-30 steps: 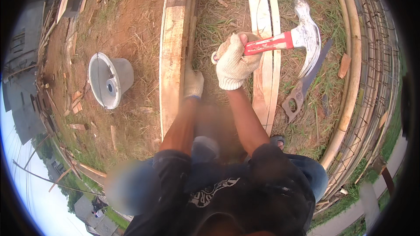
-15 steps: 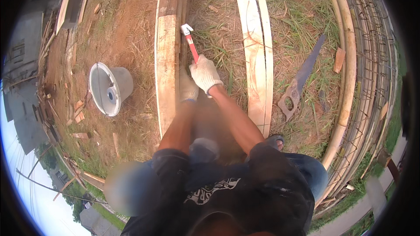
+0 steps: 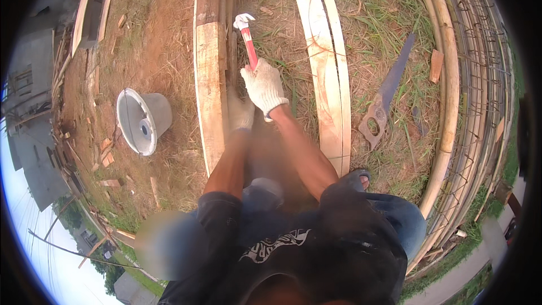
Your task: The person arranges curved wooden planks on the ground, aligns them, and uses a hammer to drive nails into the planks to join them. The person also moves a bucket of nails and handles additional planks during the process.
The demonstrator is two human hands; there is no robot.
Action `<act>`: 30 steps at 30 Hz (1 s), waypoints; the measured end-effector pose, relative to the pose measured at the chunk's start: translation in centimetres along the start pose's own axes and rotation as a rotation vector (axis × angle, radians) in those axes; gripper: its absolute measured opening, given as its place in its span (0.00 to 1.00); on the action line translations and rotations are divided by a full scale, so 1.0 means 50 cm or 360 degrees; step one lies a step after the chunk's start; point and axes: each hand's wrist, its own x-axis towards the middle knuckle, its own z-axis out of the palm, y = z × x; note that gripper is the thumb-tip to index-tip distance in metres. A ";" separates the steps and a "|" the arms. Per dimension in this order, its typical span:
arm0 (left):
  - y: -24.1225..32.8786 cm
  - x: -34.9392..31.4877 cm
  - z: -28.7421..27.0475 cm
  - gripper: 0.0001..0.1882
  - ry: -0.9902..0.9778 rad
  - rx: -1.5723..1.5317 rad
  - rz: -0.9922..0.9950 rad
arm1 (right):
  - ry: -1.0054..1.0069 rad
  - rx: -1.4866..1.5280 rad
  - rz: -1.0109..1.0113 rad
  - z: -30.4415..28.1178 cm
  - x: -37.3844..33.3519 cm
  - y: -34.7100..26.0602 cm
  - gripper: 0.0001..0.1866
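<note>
Gloved hands: two were in view, the left hand [image 3: 241, 114] and the right hand [image 3: 263, 86], both in white work gloves.
Hammers: one red-handled hammer [image 3: 247, 39] (gripped by the right hand).
Handsaws: one handsaw [image 3: 387, 93], which lay on the grass.
Buckets: one grey bucket [image 3: 142, 120], tipped on its side.
Pale planks right of the hands: two, a wide plank [image 3: 319, 68] and a thin plank [image 3: 341, 73] beside it.
Sandalled feet: one foot [image 3: 357, 179] showed.

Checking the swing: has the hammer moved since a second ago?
Yes. The hammer in the right hand swung leftward, from over the pale plank down to the darker board.
</note>
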 end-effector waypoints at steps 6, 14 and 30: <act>0.047 -0.019 0.016 0.50 -0.0054 -0.0208 0.0030 | 0.0326 0.0264 -0.0053 0.013 -0.023 0.004 0.19; 0.079 -0.055 -0.007 0.46 0.0125 0.0433 0.0280 | 0.0227 0.0171 0.0036 -0.035 0.031 0.088 0.20; 0.314 -0.156 -0.185 0.30 -0.1947 0.0890 0.0100 | 0.0086 0.0866 0.0601 -0.064 0.022 0.166 0.15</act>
